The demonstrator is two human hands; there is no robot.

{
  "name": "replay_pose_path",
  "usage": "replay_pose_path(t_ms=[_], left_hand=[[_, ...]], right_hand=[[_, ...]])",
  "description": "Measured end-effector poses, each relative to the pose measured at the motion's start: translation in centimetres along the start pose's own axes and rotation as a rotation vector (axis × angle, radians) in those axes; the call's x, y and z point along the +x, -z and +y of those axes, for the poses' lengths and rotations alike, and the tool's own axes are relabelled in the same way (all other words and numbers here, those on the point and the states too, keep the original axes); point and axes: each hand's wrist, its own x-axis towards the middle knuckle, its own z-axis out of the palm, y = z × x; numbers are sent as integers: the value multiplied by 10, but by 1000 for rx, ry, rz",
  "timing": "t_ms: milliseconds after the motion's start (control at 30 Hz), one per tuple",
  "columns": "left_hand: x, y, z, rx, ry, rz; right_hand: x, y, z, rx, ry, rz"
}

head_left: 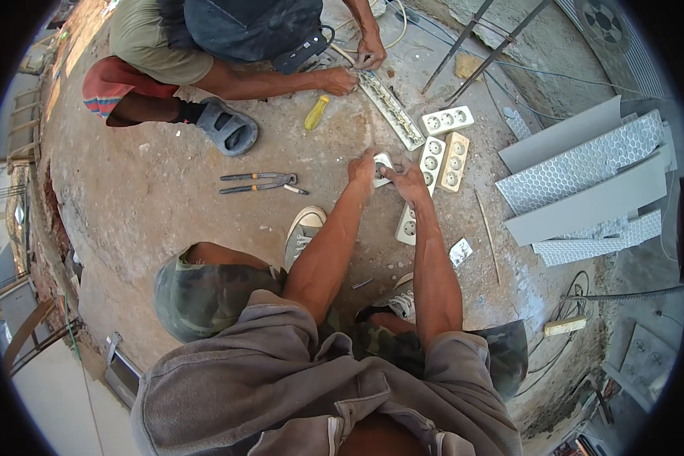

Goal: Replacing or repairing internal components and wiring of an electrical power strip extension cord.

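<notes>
My left hand point(363, 170) and my right hand point(407, 182) are closed on a small white socket block point(383, 161) between them, gripping it from both sides. Fingers cover part of it, so its full length is hidden. Just right of my hands lie a white power strip point(431, 163) and a cream power strip point(454, 161). Another white power strip point(448, 119) rests beyond them, and one more socket strip point(406, 226) is near my right forearm. Ahead, an opened power strip point(391, 110) shows its metal inner parts; a co-worker's hands point(349, 76) work at its far end.
A yellow-handled screwdriver point(317, 112) and pincers point(262, 182) lie on the concrete floor, left of my hands. The co-worker squats at the far left. Metal rods point(486, 49) stand at the far right, near stacked grey panels point(585, 175). Cables point(570, 308) lie lower right.
</notes>
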Motion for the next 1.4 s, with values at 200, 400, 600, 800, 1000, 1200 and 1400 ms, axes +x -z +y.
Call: replay_pose_path(t_ms=[200, 400, 600, 800, 1000, 1200, 1400], left_hand=[[17, 2, -3, -43, -13, 47], [5, -3, -2, -59, 34, 6], [-4, -5, -2, -23, 63, 34], [-15, -8, 4, -19, 75, 41], [-11, -6, 4, -59, 70, 31], [-1, -5, -6, -61, 67, 53], [5, -7, -9, -24, 57, 61]], right_hand=[[-5, -12, -19, 141, -33, 32], [-6, -6, -12, 106, -67, 23], [-9, -4, -12, 31, -108, 21], [-12, -5, -16, 40, -128, 39], [-6, -6, -12, 15, -108, 38], [-9, -8, -11, 70, -126, 26], [-8, -5, -10, 48, -137, 35]])
